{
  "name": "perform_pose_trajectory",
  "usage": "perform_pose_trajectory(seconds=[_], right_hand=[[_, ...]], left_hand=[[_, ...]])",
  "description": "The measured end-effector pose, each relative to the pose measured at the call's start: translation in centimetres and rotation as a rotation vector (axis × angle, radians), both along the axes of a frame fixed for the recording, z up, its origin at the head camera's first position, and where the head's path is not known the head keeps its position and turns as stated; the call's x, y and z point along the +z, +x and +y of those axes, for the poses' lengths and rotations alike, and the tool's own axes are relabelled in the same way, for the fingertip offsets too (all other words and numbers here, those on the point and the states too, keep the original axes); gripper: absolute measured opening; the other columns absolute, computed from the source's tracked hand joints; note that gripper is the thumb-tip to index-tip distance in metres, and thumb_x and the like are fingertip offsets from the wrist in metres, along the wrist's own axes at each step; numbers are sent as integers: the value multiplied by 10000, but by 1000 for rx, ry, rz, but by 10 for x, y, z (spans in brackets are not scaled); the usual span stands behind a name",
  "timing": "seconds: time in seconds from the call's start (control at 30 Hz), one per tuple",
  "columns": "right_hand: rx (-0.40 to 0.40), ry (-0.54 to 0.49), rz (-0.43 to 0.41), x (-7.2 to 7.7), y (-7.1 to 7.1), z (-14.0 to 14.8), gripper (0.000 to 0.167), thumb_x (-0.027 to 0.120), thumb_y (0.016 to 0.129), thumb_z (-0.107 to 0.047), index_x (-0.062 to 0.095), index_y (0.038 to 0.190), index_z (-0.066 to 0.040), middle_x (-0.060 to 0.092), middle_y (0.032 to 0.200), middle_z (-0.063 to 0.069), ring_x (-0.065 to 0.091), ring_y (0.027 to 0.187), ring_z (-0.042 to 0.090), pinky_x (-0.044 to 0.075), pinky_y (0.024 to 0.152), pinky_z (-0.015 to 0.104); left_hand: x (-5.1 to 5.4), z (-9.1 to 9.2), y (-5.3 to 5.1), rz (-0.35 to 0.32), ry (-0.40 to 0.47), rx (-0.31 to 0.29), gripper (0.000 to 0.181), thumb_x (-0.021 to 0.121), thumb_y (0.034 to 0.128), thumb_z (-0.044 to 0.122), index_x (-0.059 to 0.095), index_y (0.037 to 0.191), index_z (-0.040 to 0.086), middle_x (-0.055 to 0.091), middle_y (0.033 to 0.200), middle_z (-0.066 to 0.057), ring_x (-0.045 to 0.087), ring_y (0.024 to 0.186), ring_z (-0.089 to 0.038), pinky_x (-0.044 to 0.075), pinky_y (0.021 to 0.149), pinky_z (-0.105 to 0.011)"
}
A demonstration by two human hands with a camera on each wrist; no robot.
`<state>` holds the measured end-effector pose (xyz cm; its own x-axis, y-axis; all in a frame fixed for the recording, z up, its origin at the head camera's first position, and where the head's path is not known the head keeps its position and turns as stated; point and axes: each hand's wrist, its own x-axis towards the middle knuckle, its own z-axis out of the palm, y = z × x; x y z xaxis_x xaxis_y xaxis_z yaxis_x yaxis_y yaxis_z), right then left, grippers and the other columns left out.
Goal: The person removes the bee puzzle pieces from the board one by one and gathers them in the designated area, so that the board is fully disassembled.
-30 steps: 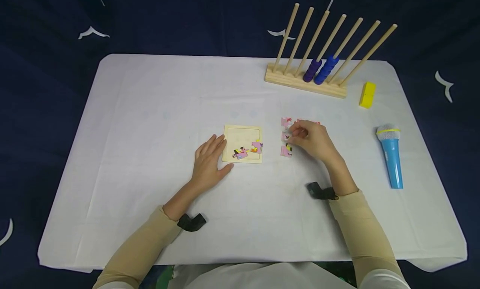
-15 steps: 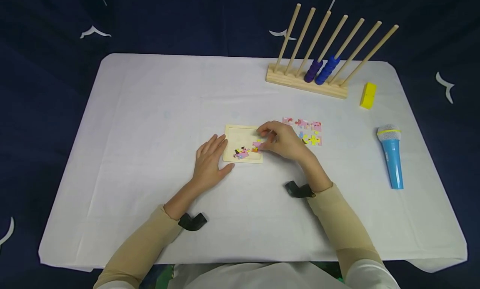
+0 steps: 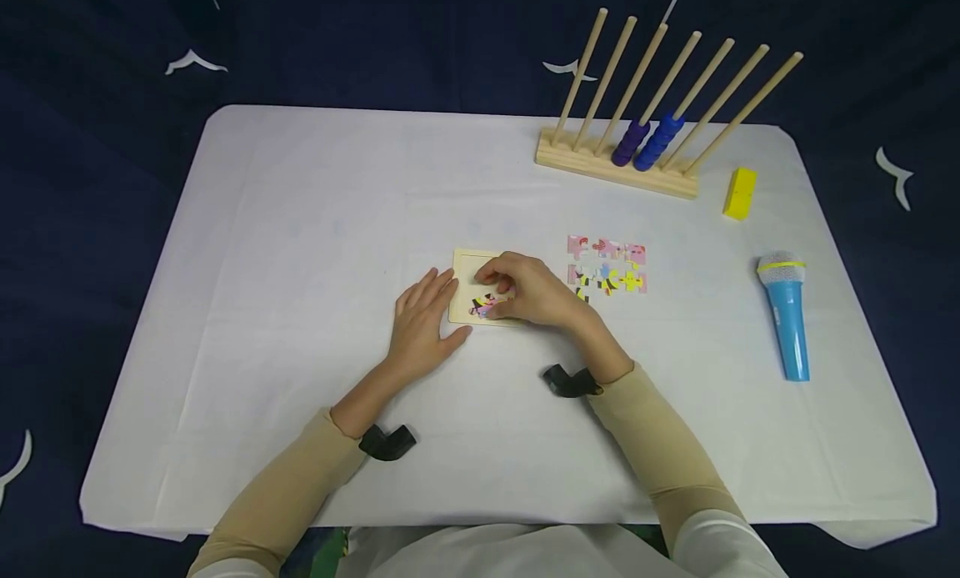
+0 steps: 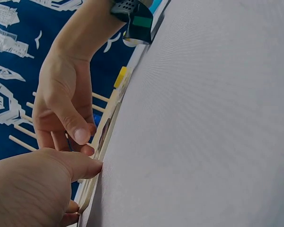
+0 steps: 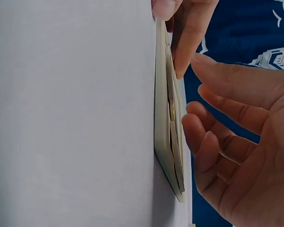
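A small square wooden puzzle tray (image 3: 462, 265) lies mid-table with puzzle pieces (image 3: 482, 305) on it, partly covered by my right hand. My left hand (image 3: 422, 315) lies at the tray's left side, fingers extended, its fingertips touching the edge. The left wrist view has the thumb of this hand (image 4: 47, 184) against the rim. Over the tray hovers my right hand (image 3: 528, 290), fingers loosely bent. In the right wrist view a gap separates thumb and fingers of this hand (image 5: 246, 123), with nothing visible between them. Several loose pieces (image 3: 609, 278) lie to the tray's right.
Farther back stands a wooden peg rack (image 3: 618, 165) with purple and blue beads on two pegs. A yellow block (image 3: 740, 194) lies right of it. A blue toy microphone (image 3: 786, 324) rests near the right edge of the white-covered table (image 3: 300, 186).
My right hand has moved left from the loose pieces to above the tray, uncovering those pieces. My left hand has stayed at the tray's left edge.
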<state>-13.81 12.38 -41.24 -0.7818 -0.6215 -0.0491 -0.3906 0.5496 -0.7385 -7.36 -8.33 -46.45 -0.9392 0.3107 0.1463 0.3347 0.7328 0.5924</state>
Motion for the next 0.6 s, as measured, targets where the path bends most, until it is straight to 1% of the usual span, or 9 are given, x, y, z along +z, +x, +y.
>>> perform_pose_trajectory(seconds=[0.3,0.6], right_hand=[[9,27,-11,-2,1,-2,403,821,744,-36,670,1119,-31,644,1024,88,557,869,203,464,800,317],[28,42,2,-5,0,-2,410,827,732,-18,675,1112,-33,661,1062,80,560,881,207,469,805,311]], left_hand=[[0,1,-1,-9,-2,4,652,702,866,243,470,1409,-34,382,1547,-136,244,1474,-317,183,1156,-539],[-1,1,-1,-2,5,6,635,705,872,220,474,1404,-38,387,1541,-143,247,1471,-322,183,1152,-539]])
